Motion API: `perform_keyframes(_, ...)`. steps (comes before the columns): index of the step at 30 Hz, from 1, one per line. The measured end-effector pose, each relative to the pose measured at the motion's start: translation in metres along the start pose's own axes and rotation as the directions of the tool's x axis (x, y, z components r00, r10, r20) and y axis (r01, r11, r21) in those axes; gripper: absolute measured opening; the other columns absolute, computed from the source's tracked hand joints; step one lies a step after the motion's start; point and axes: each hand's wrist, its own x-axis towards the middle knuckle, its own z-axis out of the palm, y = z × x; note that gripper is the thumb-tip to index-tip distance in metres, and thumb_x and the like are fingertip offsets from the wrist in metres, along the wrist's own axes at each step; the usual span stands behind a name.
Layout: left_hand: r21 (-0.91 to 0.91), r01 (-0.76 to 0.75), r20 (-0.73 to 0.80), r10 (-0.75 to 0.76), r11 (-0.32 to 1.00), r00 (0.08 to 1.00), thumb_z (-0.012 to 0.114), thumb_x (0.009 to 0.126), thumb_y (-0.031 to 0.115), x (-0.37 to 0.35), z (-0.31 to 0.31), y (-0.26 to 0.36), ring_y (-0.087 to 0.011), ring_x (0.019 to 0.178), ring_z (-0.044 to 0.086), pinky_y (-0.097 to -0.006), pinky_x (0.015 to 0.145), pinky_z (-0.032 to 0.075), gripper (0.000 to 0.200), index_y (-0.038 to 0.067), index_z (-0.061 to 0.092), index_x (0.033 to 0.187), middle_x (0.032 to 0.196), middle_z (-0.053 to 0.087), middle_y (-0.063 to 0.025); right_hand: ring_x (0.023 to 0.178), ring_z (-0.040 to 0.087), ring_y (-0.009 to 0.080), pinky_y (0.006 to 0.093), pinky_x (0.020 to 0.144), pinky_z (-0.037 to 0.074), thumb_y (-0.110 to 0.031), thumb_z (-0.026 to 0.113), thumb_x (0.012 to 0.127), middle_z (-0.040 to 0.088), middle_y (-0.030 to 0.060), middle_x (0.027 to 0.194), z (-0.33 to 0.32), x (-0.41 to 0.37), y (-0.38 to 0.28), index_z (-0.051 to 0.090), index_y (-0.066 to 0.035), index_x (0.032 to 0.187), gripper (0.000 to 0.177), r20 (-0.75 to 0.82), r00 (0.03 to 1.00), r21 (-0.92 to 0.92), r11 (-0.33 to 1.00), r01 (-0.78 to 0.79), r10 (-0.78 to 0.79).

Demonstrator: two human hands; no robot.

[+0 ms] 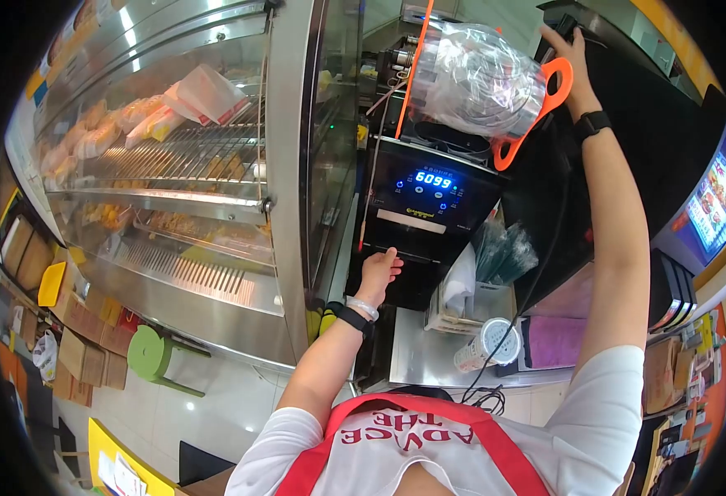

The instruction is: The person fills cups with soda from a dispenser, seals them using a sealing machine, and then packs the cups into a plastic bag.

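My left hand (pixel 378 278), its fingers loosely bent and nothing visible in it, hovers by the lower front of a black machine (pixel 392 178). Blue digits reading 6099 glow on that machine's display (pixel 433 179). Over at the upper right, my right hand (pixel 571 64) reaches to the top edge of a large black panel (pixel 627 178), thumb and fingers around a dark part there. Its fingertips are partly hidden. Between the hands, on top of the machine, lies a clear, plastic-wrapped container (pixel 478 78) with an orange handle (pixel 558 87).
A glass-fronted steel food cabinet (pixel 288 165) with wrapped food stands at the left. On the steel counter (pixel 416 355) are a white cup (pixel 488 345), a bin (pixel 495 302) with packets, and a black cable (pixel 536 285). A green stool (pixel 149 354) stands on the floor.
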Motion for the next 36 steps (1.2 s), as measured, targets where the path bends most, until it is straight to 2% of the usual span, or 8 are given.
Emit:
perform_keyframes(2,0.012,0.038,-0.006,-0.038,0.999,0.999,0.055,0.084,0.033,0.000,-0.002,0.000,-0.0106,0.068,0.056,-0.0237,0.061,0.043,0.024,0.010,0.053,0.080,0.081,0.061,-0.0026,0.089,0.050,0.0183,0.0281,0.076,0.040,-0.031,0.067,0.070,0.050,0.0124,0.103,-0.013,0.018,-0.027,0.030,-0.001,0.129,0.075,0.136,0.933,0.269,0.894,-0.359,0.334)
perform_keyframes(3,0.022,0.026,-0.035,-0.025,0.999,0.999,0.056,0.084,0.032,0.001,-0.002,0.000,-0.0103,0.068,0.055,-0.0239,0.061,0.042,0.022,0.010,0.053,0.082,0.081,0.060,-0.0021,0.079,0.048,0.0140,0.0273,0.069,0.039,-0.032,0.067,0.070,0.050,0.0078,0.093,-0.011,0.019,-0.037,0.030,-0.002,0.128,0.076,0.076,0.958,0.336,0.897,-0.287,0.277)
perform_keyframes(6,0.034,-0.027,-0.085,0.030,0.999,0.996,0.057,0.083,0.028,0.000,0.000,0.001,-0.0096,0.067,0.055,-0.0235,0.060,0.042,0.019,0.010,0.051,0.085,0.081,0.058,-0.0014,0.062,0.055,0.0192,0.0301,0.062,0.044,-0.022,0.054,0.082,0.056,0.0050,0.066,-0.025,0.015,-0.078,0.053,-0.009,0.068,0.019,0.174,0.930,0.636,0.684,-0.356,0.323)
perform_keyframes(13,-0.001,-0.147,-0.182,0.145,0.989,0.973,0.058,0.083,0.018,0.003,0.011,-0.006,-0.0088,0.061,0.053,-0.0215,0.054,0.041,0.017,0.008,0.044,0.082,0.073,0.051,0.0006,0.051,0.044,0.0153,0.0283,0.056,0.039,-0.023,0.053,0.083,0.043,0.0021,0.052,-0.077,-0.031,-0.089,0.042,-0.011,0.060,0.028,0.249,0.917,0.603,0.692,-0.398,0.311)
perform_keyframes(15,-0.049,-0.147,-0.209,0.134,0.988,0.969,0.058,0.082,0.015,0.003,0.014,-0.006,-0.0087,0.060,0.052,-0.0219,0.054,0.041,0.015,0.007,0.045,0.084,0.072,0.049,0.0004,0.052,0.044,0.0149,0.0276,0.059,0.039,-0.022,0.053,0.083,0.042,0.0020,0.053,-0.095,-0.038,-0.051,0.041,-0.010,0.060,0.029,0.421,0.856,0.899,-0.014,-0.437,0.300)
perform_keyframes(17,-0.092,-0.146,-0.210,0.124,0.985,0.970,0.057,0.083,0.014,0.004,0.014,-0.005,-0.0093,0.062,0.054,-0.0218,0.057,0.042,0.015,0.007,0.045,0.087,0.072,0.049,0.0009,0.055,0.043,0.0138,0.0264,0.062,0.037,-0.023,0.053,0.083,0.042,0.0026,0.055,-0.063,-0.114,-0.169,0.039,-0.010,0.060,0.030,0.069,0.992,0.688,0.715,-0.126,0.108)
perform_keyframes(23,-0.081,-0.132,-0.182,0.115,0.988,0.977,0.056,0.084,0.013,-0.001,0.015,0.001,-0.0085,0.059,0.053,-0.0212,0.056,0.042,0.013,0.008,0.045,0.088,0.069,0.049,0.0021,0.059,0.045,0.0206,0.0404,0.070,0.041,-0.022,0.055,0.080,0.048,0.0077,0.061,-0.072,-0.256,-0.155,0.044,-0.002,0.060,0.030,-0.146,0.974,0.449,0.866,0.223,-0.175)
perform_keyframes(36,-0.033,-0.105,-0.151,0.099,0.994,0.983,0.058,0.083,0.019,0.000,0.007,0.001,-0.0073,0.050,0.048,-0.0203,0.050,0.041,0.019,0.008,0.043,0.081,0.064,0.046,0.0020,0.062,0.046,0.0217,0.0424,0.072,0.038,-0.022,0.057,0.074,0.047,0.0054,0.059,-0.066,-0.291,-0.155,0.045,-0.007,0.058,0.025,-0.177,0.979,0.446,0.879,0.170,-0.099)
